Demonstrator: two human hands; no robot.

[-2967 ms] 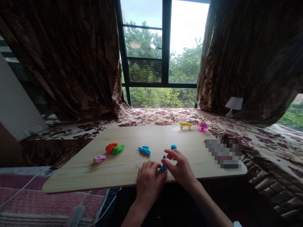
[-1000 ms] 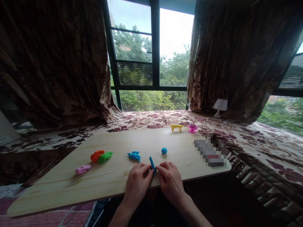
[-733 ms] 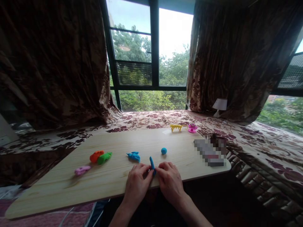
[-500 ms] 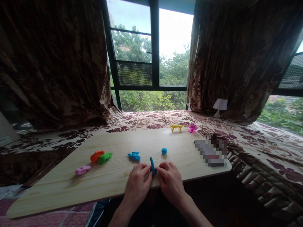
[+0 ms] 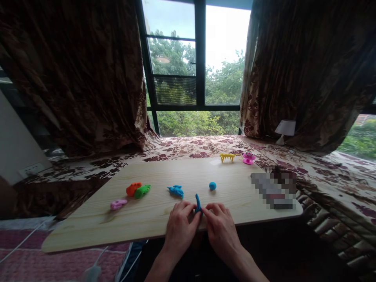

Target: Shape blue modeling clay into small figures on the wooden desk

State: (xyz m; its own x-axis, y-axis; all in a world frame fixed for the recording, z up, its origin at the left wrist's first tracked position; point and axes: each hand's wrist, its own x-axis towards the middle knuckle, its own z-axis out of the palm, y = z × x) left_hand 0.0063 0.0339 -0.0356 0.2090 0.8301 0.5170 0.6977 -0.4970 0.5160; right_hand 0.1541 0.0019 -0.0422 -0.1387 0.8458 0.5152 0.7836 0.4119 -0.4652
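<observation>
Between my two hands, close to the near edge of the wooden board, stands a piece of blue modelling clay (image 5: 197, 203) with a thin upright stem. My left hand (image 5: 181, 222) pinches its lower part from the left, thumb and index finger against it. From the right, the fingertips of my right hand (image 5: 221, 223) press on its base. A blue clay ball (image 5: 212, 186) rests beyond my right hand. Some shaped blue clay pieces (image 5: 176, 191) lie beyond my left hand. The underside of the held piece is hidden by my fingers.
On the wooden board (image 5: 96, 223), orange clay (image 5: 133, 189), green clay (image 5: 142, 191) and pink clay (image 5: 118, 204) lie at left. A yellow clay figure (image 5: 227, 157) and a pink stand (image 5: 248, 158) are at the far edge. A blurred-out item (image 5: 273, 192) lies right; a lamp (image 5: 285, 128) stands behind.
The whole view has shifted, so the board and everything on it appear farther right. Both hands stay on the blue clay, whose stem now leans slightly differently.
</observation>
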